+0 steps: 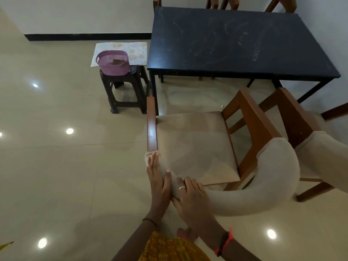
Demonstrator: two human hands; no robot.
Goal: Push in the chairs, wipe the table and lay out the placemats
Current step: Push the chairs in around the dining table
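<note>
Chair: a wooden armchair [195,147] with a beige seat stands on the floor [56,166] just off the near edge of the tabletop [235,40], toward its near left corner; the seat is wholly outside the edge, not under it.
Backrest: a curved padded band [263,194], nearest the camera, running from one armrest round to the other.
Left grip: the left grip [158,185] is released, its fingers straight and flat against the outer side of the padding at the left end.
Right grip: the right grip [192,194] grasps the padding just beside the left one, fingers laid over the top; a ring [182,188] shows on one finger.
Second chair: a matching chair [293,113] stands to the right, touching or nearly touching the first, also off the near edge.
Tabletop: dark, rectangular, with pale streaks and smears.
Far chairs: wooden chair backs [222,2] show beyond the far edge.
Stool: a dark plastic stool [126,87] stands just beside the left edge.
Placemats: a pale patterned placemat [131,48] lies on the stool.
Basket: a purple basket [113,63] sits on the placemat's near left part, with something brown inside that I cannot identify.
</note>
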